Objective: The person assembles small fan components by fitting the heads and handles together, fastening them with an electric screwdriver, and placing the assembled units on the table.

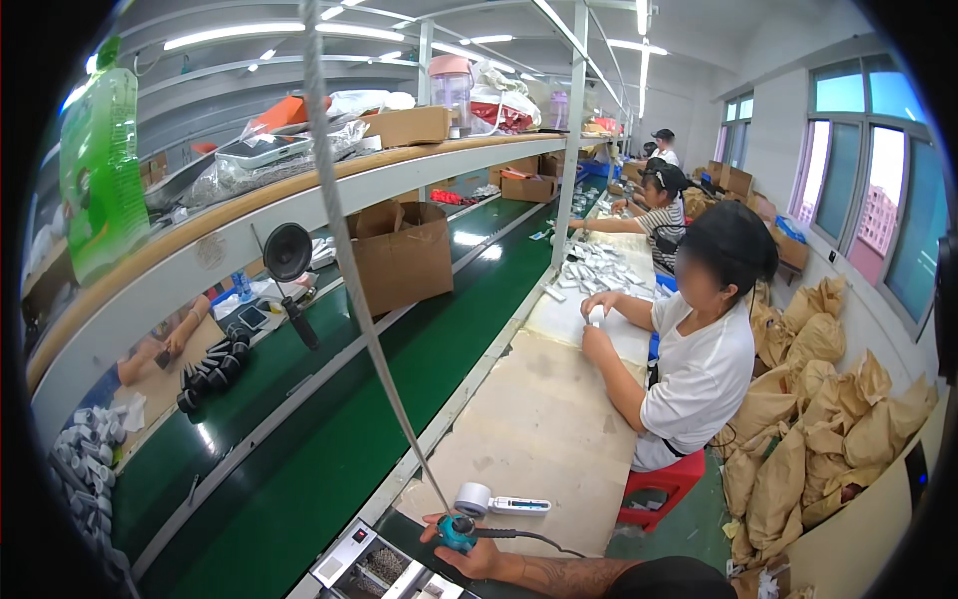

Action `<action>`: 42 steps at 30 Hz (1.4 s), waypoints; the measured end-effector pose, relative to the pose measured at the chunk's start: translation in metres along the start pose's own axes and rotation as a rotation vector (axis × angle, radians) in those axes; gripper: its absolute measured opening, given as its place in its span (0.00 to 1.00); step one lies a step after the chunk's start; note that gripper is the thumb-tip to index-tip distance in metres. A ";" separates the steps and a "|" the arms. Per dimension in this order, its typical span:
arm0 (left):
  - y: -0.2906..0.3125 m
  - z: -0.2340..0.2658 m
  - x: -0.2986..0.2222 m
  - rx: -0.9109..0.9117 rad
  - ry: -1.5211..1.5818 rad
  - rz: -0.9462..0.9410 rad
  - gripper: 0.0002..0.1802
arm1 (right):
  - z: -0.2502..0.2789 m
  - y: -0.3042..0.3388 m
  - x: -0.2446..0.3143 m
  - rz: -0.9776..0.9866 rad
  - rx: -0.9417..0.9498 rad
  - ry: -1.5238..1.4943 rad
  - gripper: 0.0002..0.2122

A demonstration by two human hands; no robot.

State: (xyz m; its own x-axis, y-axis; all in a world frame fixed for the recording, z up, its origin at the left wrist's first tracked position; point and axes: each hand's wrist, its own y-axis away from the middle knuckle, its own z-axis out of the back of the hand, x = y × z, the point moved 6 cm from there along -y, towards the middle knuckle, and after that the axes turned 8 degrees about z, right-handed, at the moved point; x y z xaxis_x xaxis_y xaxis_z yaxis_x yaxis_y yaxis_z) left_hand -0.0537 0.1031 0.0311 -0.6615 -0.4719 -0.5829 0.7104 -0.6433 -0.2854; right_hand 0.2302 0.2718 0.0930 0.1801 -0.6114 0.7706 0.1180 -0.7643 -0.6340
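Observation:
My right hand [474,555] reaches in from the lower right, its fingers wrapped round a teal electric screwdriver [458,534]. The tool hangs from a long grey cord and has a black power cable. Just beyond it, on the cardboard-covered bench [544,409], lies a white hand shower [519,505] with a round head. Beside my hand, at the lower edge, stands a screw feeder box [344,568] with a tray of small screws [382,565]. My left hand does not show.
A green conveyor belt [269,499] runs along the left, carrying a row of black round-headed parts [213,369] and a cardboard box [402,258]. A loaded shelf [399,158] spans above it. A co-worker [704,349] sits ahead on a red stool [664,491]; brown sacks [798,449] fill the right.

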 end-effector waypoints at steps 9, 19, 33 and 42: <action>-0.002 0.032 -0.043 0.239 -0.014 0.263 0.17 | -0.002 0.016 0.011 0.088 0.023 0.081 0.09; -0.002 0.016 -0.030 0.153 0.378 0.250 0.15 | 0.000 -0.018 0.026 -0.117 -0.125 -0.008 0.14; 0.248 0.120 -0.043 0.362 -0.005 -0.136 0.21 | 0.054 0.064 0.091 -0.166 -0.032 -0.033 0.30; 0.285 0.092 -0.046 0.256 -0.051 -0.397 0.27 | 0.068 0.063 0.098 -0.188 0.043 -0.035 0.30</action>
State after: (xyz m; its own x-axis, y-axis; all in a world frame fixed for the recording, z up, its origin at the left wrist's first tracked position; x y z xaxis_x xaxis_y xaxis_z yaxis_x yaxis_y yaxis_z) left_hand 0.1563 -0.1141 0.0467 -0.8853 -0.1845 -0.4268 0.3227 -0.9047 -0.2782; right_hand 0.3219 0.1771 0.1241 0.1846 -0.4503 0.8736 0.1948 -0.8545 -0.4816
